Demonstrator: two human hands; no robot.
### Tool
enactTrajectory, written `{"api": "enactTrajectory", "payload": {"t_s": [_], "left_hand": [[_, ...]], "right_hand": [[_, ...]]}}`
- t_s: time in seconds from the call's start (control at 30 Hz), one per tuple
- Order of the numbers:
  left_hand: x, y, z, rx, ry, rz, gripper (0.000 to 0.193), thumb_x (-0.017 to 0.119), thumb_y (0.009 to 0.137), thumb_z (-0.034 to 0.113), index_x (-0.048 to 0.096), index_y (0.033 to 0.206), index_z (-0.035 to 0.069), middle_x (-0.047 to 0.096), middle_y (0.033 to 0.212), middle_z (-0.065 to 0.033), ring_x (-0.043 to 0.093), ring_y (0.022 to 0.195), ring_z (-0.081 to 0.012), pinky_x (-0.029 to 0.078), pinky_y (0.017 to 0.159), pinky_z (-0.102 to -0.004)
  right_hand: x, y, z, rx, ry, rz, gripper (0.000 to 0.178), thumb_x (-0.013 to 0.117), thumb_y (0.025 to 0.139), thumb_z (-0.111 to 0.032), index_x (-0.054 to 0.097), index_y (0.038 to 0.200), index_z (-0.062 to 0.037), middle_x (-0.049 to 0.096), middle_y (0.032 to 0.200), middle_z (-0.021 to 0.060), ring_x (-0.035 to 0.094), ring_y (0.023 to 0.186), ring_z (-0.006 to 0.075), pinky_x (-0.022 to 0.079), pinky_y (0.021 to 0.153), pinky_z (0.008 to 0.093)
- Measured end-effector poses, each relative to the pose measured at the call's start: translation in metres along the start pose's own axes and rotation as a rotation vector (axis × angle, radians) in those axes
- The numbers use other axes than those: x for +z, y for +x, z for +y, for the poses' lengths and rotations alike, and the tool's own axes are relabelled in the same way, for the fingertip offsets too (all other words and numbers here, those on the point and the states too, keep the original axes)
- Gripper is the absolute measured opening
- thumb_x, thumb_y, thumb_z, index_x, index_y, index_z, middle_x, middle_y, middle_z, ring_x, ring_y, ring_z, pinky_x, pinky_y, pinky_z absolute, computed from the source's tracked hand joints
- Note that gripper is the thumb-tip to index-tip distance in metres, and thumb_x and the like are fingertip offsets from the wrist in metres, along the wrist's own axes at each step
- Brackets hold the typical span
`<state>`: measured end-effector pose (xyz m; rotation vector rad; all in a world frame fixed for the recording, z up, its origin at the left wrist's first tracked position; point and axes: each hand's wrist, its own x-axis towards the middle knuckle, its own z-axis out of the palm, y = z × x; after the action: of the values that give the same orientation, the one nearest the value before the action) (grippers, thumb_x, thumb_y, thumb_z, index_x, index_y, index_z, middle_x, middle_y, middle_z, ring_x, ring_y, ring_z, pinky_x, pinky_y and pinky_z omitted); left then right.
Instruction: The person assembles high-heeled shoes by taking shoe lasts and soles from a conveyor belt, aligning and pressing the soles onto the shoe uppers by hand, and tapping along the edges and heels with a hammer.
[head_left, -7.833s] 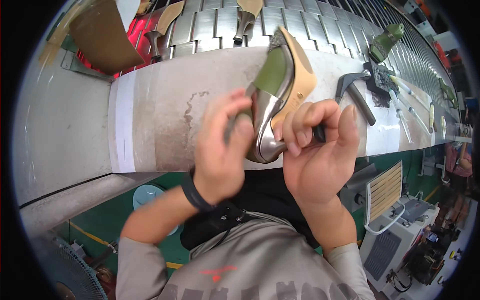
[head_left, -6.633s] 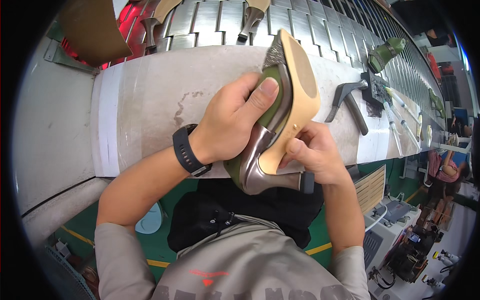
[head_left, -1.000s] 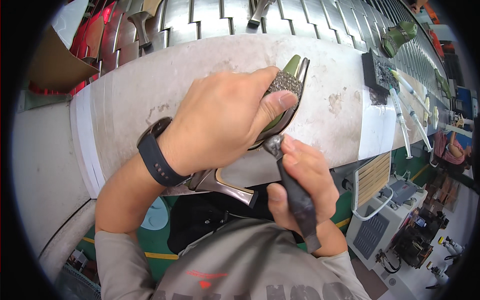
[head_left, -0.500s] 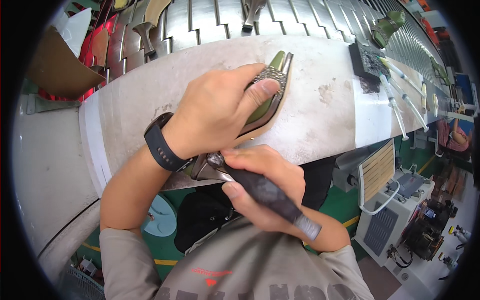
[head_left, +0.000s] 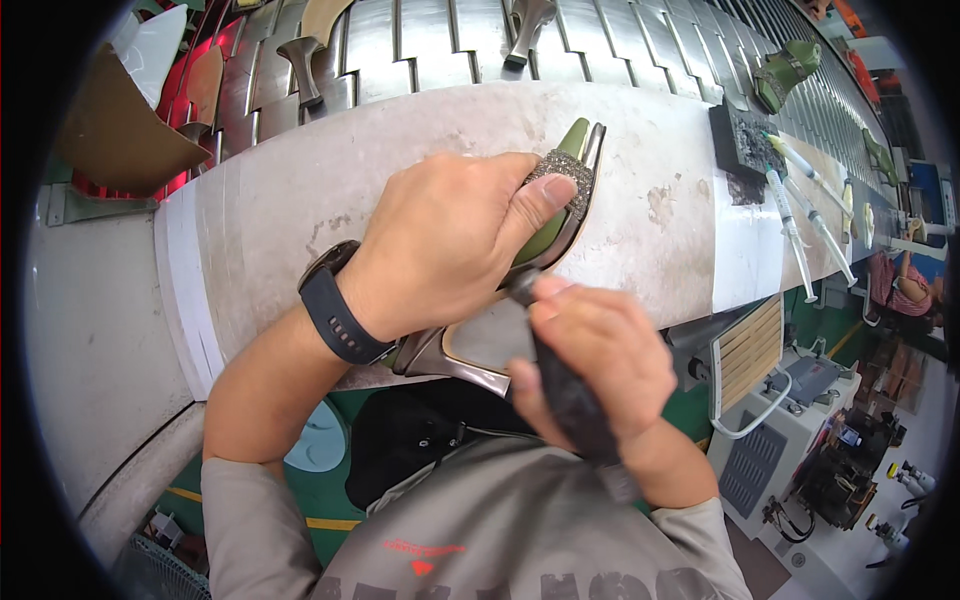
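Where the table (head_left: 640, 250) ends at its near edge, green heeled shoe (head_left: 545, 240) on its side, heel (head_left: 475, 374) overhanging. Heel and strap (head_left: 562, 166) on; sole-edge work seems under way, remainder unclear. Left hand (head_left: 440, 240) clamps shoe's middle, toe (head_left: 577, 135) projecting beyond grip; right hand (head_left: 605, 350) closed around dark tool (head_left: 568, 395), blurred.

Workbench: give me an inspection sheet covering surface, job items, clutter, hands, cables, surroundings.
Surface: pale workbench, stained in patches.
Job items: green shoe with metallic heel; blurred hammer close to it, contact unclear.
Clutter: syringes and a black block on the right.
Hands: left hand clasps the shoe; right hand grips the hammer.
Cables: dark cords by the machine, lower right.
Surroundings: slatted metal surface beyond, bearing more shoes.
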<state>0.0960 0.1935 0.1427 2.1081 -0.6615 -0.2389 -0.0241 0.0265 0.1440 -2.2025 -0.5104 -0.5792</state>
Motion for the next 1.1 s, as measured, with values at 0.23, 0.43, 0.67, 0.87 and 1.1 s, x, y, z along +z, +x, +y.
{"api": "enactTrajectory", "payload": {"t_s": [0.23,0.43,0.67,0.87,1.1], "left_hand": [[-0.005,0.002,0.012,-0.083,-0.052,-0.075,0.043,0.057,0.110,0.041,0.071,0.096,0.003,0.066,0.071,-0.0215,0.067,0.074,-0.0470,0.052,0.067,-0.0519],[-0.022,0.003,0.020,0.066,0.072,-0.206,0.068,0.077,0.097,0.041,0.057,0.144,-0.004,0.075,0.098,-0.0190,0.074,0.082,-0.0320,0.057,0.078,-0.0419],[0.003,0.000,0.026,-0.026,0.342,-0.096,0.082,0.094,0.075,0.035,0.054,0.137,-0.002,0.074,0.093,-0.0235,0.074,0.084,-0.0448,0.058,0.075,-0.0494],[-0.005,0.000,0.033,0.013,0.331,-0.131,0.085,0.096,0.074,0.030,0.053,0.139,-0.005,0.073,0.104,-0.0256,0.076,0.095,-0.0405,0.060,0.084,-0.0444],[-0.061,-0.018,0.093,0.311,-0.093,0.164,0.080,0.088,0.080,0.011,0.048,0.148,-0.004,0.059,0.147,-0.0217,0.061,0.134,-0.0256,0.051,0.108,-0.0363]], "right_hand": [[0.022,-0.008,-0.017,0.230,0.440,0.098,0.034,0.086,0.083,-0.006,0.074,0.113,0.0035,0.077,0.101,0.0175,0.076,0.089,0.0283,0.062,0.080,0.0346],[-0.038,0.010,0.003,0.670,0.815,0.289,0.027,0.076,0.097,-0.006,0.072,0.122,0.0014,0.078,0.106,0.0109,0.071,0.093,0.0090,0.057,0.084,0.0262],[-0.043,0.059,0.067,0.647,0.677,0.161,0.016,0.076,0.097,-0.009,0.073,0.109,0.0021,0.079,0.099,0.0078,0.072,0.090,0.0096,0.056,0.078,0.0245],[-0.025,0.079,0.132,0.751,0.676,0.086,0.019,0.078,0.095,-0.017,0.077,0.101,0.0014,0.075,0.086,0.0046,0.066,0.079,0.0092,0.053,0.072,0.0251],[-0.043,0.044,0.099,0.828,0.672,0.161,0.021,0.072,0.101,-0.013,0.073,0.116,0.0016,0.079,0.112,0.0143,0.074,0.107,0.0185,0.061,0.091,0.0317]]}}
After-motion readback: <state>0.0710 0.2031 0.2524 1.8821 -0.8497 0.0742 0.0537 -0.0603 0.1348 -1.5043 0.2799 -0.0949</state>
